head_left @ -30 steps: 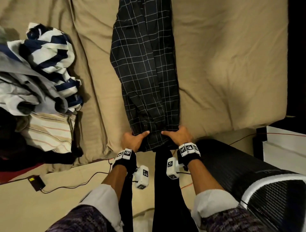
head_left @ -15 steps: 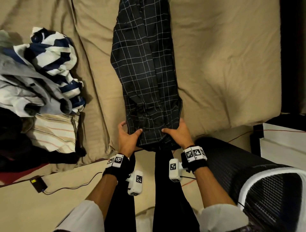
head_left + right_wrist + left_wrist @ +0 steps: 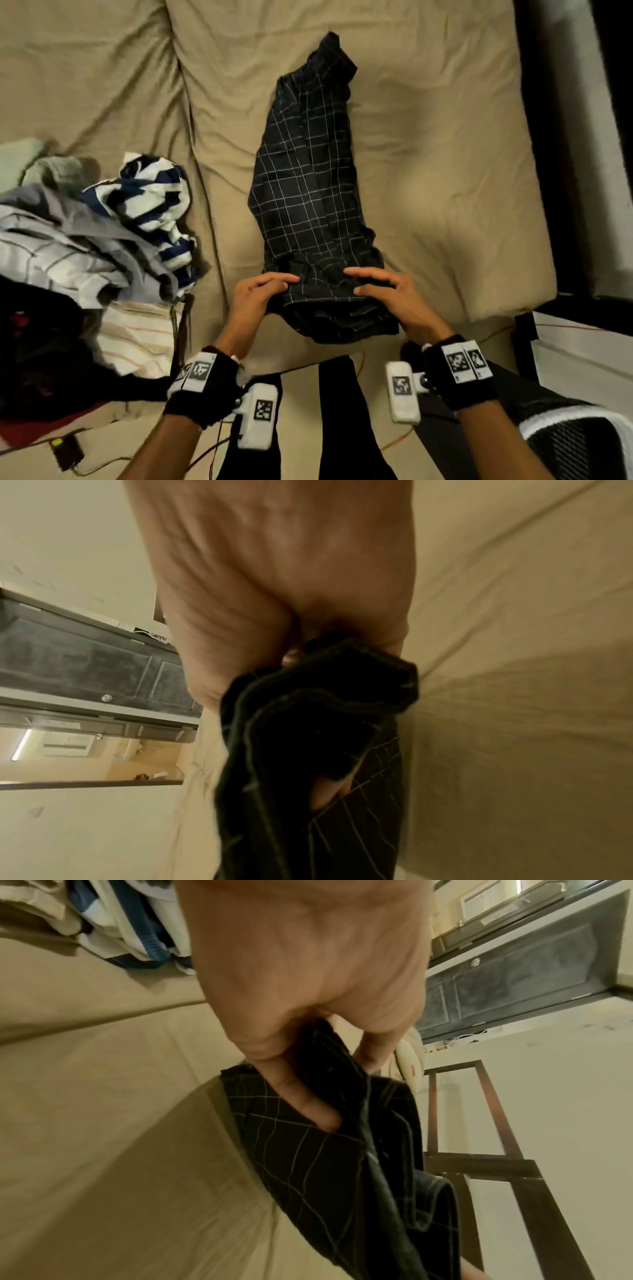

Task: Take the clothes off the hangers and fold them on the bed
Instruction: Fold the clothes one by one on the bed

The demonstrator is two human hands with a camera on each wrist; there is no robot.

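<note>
A dark checked shirt (image 3: 308, 205) lies lengthwise on the tan bed sheet (image 3: 445, 171), collar end far from me. Its near end is raised off the sheet and doubled over. My left hand (image 3: 274, 291) pinches the left side of that near end, thumb under and fingers on top; the left wrist view shows the fingers (image 3: 301, 1096) curled into the checked shirt (image 3: 325, 1150). My right hand (image 3: 363, 284) grips the right side the same way, and the right wrist view shows the bunched shirt (image 3: 308, 737) coming out of the closed palm. No hanger is visible.
A heap of clothes (image 3: 85, 240) with a blue-and-white striped garment (image 3: 150, 202) lies on the bed's left part. A black mesh object (image 3: 565, 445) and a white box (image 3: 582, 359) stand at the lower right. A small black device (image 3: 65, 452) with a cable lies lower left.
Both hands have lifted the shirt's near end off the bed edge and carried it forward over the shirt. The view has tilted, so the collar end now shows.
</note>
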